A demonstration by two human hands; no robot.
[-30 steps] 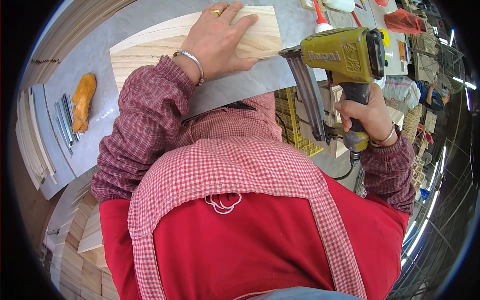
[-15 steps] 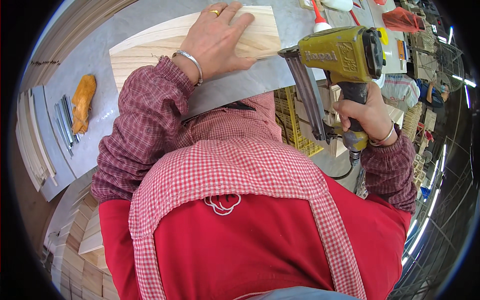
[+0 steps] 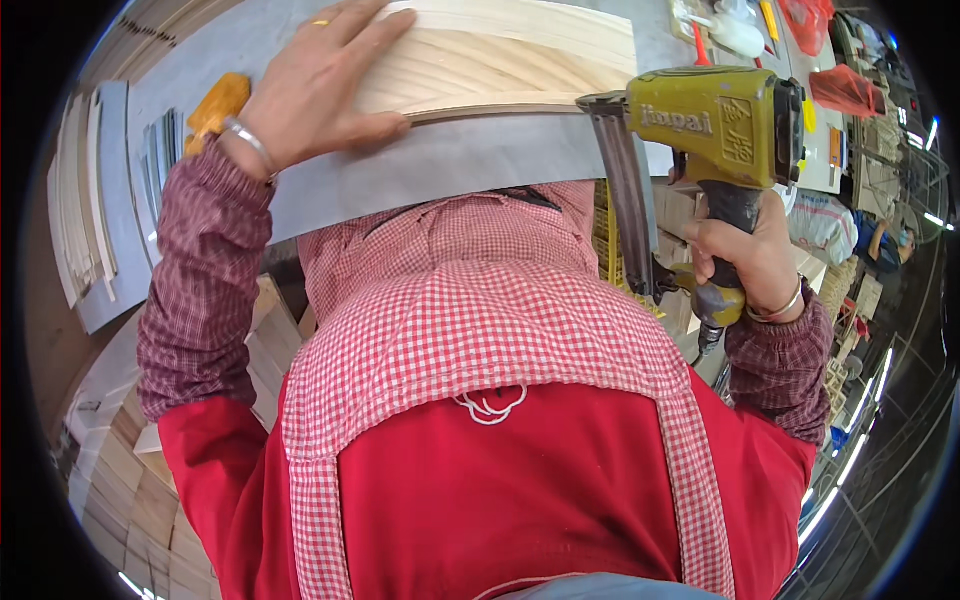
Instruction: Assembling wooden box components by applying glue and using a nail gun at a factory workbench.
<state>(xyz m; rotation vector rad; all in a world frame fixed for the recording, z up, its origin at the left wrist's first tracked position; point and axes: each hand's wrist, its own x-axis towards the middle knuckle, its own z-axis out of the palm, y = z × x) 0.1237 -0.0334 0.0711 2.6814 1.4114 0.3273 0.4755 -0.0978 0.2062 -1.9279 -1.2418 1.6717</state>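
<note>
A pale wooden board (image 3: 500, 60) lies on the grey worktable (image 3: 440, 165), its long near edge facing me. My left hand (image 3: 320, 85) rests over the board's left part with fingers spread, the thumb by the near edge; that end is hidden under it. My right hand (image 3: 750, 250) is wrapped round the black grip of an olive-yellow nail gun (image 3: 705, 115). The gun's nose is at the board's near right corner, and its long magazine points down toward me. Whether the nose touches the wood I cannot tell.
Left on the table are an orange-yellow cloth (image 3: 222, 100), strips of staples (image 3: 163, 150) and thin wood strips (image 3: 75, 190). Back right hold a white bottle (image 3: 738, 35) and a red plastic bag (image 3: 848, 90). A yellow crate (image 3: 608, 240) stands below the table edge. Another person (image 3: 885, 245) is far right.
My left hand has slid left along the board, fingers still spread. The gun's nose, just beyond the board's right end before, now overlaps its near right corner. The whole view has shifted slightly.
</note>
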